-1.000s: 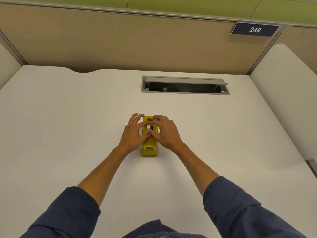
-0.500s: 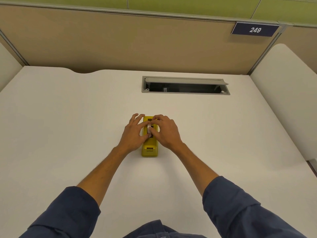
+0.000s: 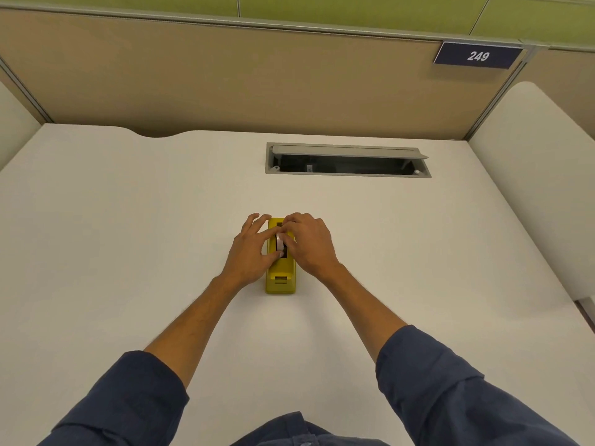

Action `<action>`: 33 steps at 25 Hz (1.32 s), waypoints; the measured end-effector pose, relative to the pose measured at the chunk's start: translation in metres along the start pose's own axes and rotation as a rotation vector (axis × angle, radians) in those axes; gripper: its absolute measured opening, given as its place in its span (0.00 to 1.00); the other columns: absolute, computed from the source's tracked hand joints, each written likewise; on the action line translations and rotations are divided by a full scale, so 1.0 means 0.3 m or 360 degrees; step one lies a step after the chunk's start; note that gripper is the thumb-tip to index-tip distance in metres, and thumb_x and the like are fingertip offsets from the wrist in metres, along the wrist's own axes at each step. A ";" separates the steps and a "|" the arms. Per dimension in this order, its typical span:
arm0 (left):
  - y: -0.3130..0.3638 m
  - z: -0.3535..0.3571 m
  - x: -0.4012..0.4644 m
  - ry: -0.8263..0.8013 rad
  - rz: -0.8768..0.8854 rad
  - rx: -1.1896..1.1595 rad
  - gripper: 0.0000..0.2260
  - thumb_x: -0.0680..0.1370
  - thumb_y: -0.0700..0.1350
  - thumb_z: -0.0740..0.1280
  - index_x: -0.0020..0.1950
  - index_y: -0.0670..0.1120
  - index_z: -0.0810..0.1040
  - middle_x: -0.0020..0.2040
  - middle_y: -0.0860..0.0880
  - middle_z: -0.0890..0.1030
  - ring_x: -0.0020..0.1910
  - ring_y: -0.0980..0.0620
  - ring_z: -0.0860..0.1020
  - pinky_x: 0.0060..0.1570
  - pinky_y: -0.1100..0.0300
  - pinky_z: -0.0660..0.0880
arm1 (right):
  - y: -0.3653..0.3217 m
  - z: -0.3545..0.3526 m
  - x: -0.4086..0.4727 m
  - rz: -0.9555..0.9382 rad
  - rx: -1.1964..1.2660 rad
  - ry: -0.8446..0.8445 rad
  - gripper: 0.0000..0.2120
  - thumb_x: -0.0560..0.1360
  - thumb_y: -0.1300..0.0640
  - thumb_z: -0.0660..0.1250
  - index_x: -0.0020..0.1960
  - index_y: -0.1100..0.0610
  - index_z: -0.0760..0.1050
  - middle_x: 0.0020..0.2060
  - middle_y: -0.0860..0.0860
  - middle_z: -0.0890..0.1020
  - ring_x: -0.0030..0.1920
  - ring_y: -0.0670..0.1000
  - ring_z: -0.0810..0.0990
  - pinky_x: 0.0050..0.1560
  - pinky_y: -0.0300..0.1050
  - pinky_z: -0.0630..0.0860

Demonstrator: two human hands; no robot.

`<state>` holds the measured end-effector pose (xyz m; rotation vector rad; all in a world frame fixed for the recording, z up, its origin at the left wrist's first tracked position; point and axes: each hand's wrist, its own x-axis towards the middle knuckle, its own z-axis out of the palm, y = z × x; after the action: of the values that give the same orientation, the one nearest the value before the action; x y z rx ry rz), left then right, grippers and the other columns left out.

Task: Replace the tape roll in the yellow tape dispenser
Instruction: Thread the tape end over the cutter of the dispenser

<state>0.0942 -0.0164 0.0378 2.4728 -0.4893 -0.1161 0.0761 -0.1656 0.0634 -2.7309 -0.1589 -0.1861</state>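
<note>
The yellow tape dispenser (image 3: 280,278) stands on the white desk (image 3: 128,236) in the middle of the view, its cutter end toward me. A whitish tape roll (image 3: 279,242) sits edge-up in the dispenser's dark slot. My left hand (image 3: 249,252) is on the dispenser's left side, with thumb and fingertips pinching the roll. My right hand (image 3: 310,244) comes from the right, its curled fingers holding the roll's top. The far end of the dispenser is partly hidden by both hands.
An open grey cable tray (image 3: 347,160) is recessed in the desk behind the dispenser. Beige partition panels (image 3: 225,75) close off the back, with a "249" sign (image 3: 478,55) at the upper right. A second white desk (image 3: 541,175) adjoins on the right.
Both hands stay on the roll at the dispenser. The roll sits slightly lower in the slot than a second ago, and my right fingers have closed further over its top.
</note>
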 end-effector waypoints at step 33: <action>0.000 -0.002 -0.002 -0.0022 -0.0045 0.0059 0.23 0.76 0.55 0.65 0.70 0.52 0.70 0.75 0.51 0.63 0.76 0.50 0.56 0.68 0.44 0.66 | -0.033 0.032 -0.108 -0.0070 0.0023 0.0113 0.07 0.79 0.58 0.63 0.54 0.59 0.77 0.54 0.54 0.80 0.52 0.55 0.76 0.47 0.48 0.71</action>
<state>0.0938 -0.0159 0.0384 2.5174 -0.4668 -0.1371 0.0439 -0.1555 0.0536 -2.7036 -0.1995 -0.2927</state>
